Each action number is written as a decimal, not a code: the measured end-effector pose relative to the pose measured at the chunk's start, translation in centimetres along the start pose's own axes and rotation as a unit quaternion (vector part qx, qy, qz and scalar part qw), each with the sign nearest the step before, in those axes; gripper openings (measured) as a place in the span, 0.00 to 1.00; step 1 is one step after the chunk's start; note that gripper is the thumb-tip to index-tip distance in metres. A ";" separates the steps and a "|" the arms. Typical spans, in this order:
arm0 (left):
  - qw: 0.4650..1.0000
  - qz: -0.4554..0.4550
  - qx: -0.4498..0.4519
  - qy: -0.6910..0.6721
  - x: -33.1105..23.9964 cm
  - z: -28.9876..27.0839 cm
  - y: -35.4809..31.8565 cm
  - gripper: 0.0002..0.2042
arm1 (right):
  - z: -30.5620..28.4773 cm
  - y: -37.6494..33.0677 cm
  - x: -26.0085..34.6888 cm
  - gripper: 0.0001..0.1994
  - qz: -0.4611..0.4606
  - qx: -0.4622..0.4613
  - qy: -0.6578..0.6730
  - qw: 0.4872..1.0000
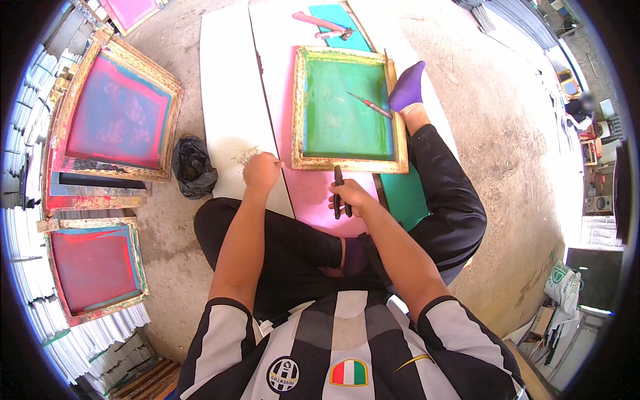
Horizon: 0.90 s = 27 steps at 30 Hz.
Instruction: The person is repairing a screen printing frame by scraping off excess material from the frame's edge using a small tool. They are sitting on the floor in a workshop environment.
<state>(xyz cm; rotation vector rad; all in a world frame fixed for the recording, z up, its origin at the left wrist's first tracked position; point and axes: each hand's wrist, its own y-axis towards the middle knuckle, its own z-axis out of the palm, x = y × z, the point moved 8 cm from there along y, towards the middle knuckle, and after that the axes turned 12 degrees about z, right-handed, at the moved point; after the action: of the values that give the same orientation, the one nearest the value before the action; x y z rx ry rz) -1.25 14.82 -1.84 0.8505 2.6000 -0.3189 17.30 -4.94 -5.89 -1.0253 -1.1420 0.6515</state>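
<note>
Right in front of me lies a wooden screen-printing frame (pixel 299 107) with green mesh. A thin tool with a pointed tip and a reddish handle (pixel 377 108) rests across the mesh's right side. Just below the frame's near edge, my right hand (pixel 355 197) grips dark pliers (pixel 338 183), jaws toward the frame. My left hand (pixel 261 173) is closed in a pinch beside the frame's near left corner; whatever is between its fingertips is too small to make out. Tiny scattered bits, perhaps staples (pixel 245 156), lie on the white board (pixel 230 100) by that hand.
My foot in a purple sock (pixel 407 87) presses near the frame's right side. A black plastic bag (pixel 194 168) sits left of the board. More printing frames (pixel 167 143) lean at the left. Beyond my frame are a pink-handled tool (pixel 319 21) and a teal sheet (pixel 337 15).
</note>
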 end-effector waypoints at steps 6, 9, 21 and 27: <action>0.978 -0.209 0.014 -0.013 4.5 -2.0 -0.6 0.15 | -2.2 1.7 1.0 0.15 0.010 -0.032 -0.030 0.999; 0.968 -0.249 -0.007 -0.024 6.7 -1.9 -0.9 0.19 | -2.0 1.7 1.6 0.15 0.011 -0.035 -0.040 0.999; 0.990 -0.130 0.040 -0.031 0.7 -0.6 0.0 0.21 | -2.5 2.8 2.0 0.14 0.020 -0.082 -0.085 0.993; 0.990 -0.076 0.059 -0.105 -1.6 1.5 0.4 0.21 | -2.1 1.8 2.1 0.13 0.018 -0.171 -0.184 0.968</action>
<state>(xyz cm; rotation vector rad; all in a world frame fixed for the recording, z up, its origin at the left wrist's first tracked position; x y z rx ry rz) 0.60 13.84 -2.52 0.6211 2.4713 -0.5784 20.14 -3.07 -6.77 -1.2501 -1.6047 0.7076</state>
